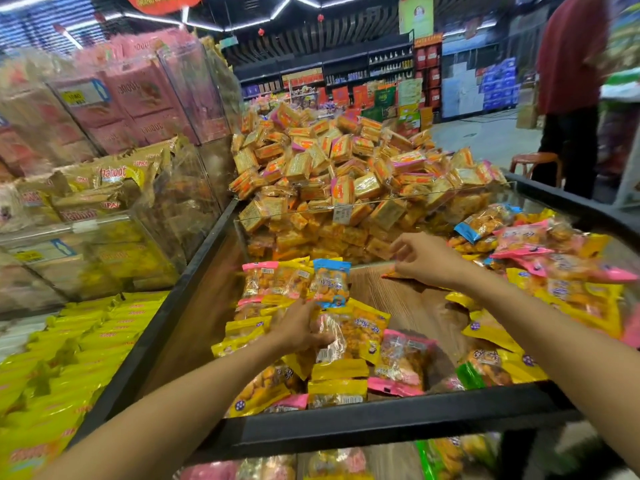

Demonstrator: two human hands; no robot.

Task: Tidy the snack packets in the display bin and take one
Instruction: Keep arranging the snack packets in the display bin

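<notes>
The display bin (398,422), a black-framed trough with a wood-grain floor, fills the lower half of the head view; a clear divider (381,206) shuts off its far end, behind which a mound of small orange cracker packs (332,161) is heaped. On the near side lie the snack packets (349,372), yellow, pink, blue and green pouches of fried pieces, piled thick at left and right with bare wood showing between them.

The left hand (301,329) reaches into the left pile, its fingers curled round the top edge of a clear-fronted yellow packet (360,332). The right hand (420,259) is up against the divider, fingers bent down onto an orange packet corner (391,274); whether it pinches that or only touches it cannot be told.

These pouches look light, crinkly and slick, their contents brittle, so they will likely slide over one another. The flat sealed strip at a packet's end seems the safest hold, rather than squeezing the puffed middle.
</notes>
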